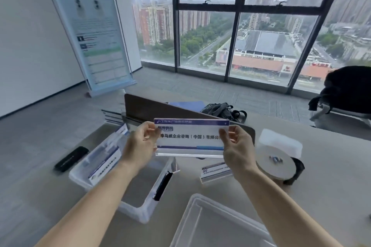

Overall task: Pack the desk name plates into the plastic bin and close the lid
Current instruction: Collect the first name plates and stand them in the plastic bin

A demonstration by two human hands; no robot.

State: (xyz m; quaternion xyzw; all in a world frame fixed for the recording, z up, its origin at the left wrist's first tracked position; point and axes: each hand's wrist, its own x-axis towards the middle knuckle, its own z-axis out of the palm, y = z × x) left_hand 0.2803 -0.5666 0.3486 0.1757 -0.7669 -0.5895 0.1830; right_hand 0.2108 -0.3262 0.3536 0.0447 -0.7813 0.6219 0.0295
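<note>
- Head view gives me both hands raised over the table point(331, 166), holding one clear acrylic name plate point(190, 138) upright between them, printed face toward me.
- My left hand point(138, 146) pinches the plate's left edge, thumb in front and fingers curled behind; my right hand point(236, 146) does the same on the right edge. Both sets of fingers are closed on the plate, not wrapped around it.
- The plate hangs in the air above the far right corner of the open plastic bin point(140, 202), touching neither bin nor table.
- Several plates already stand packed point(106, 158) at the bin's left end; the right part looks bare.
- One more name plate point(215, 171) lies on the table just right of the bin, below my right hand.
- The clear lid point(216, 224) rests on the table nearest me, apart from the bin, so closing is not yet done.
- Handling, as I judge it: the plate looks light and rigid, with smooth faces that could slip and would show scratches or fingerprints. The short side edges seem the best hold, as now, keeping fingers off the print.
- Lowering it beside the packed ones should need a gentle set-down, since acrylic can chip against the hard bin wall.
</note>
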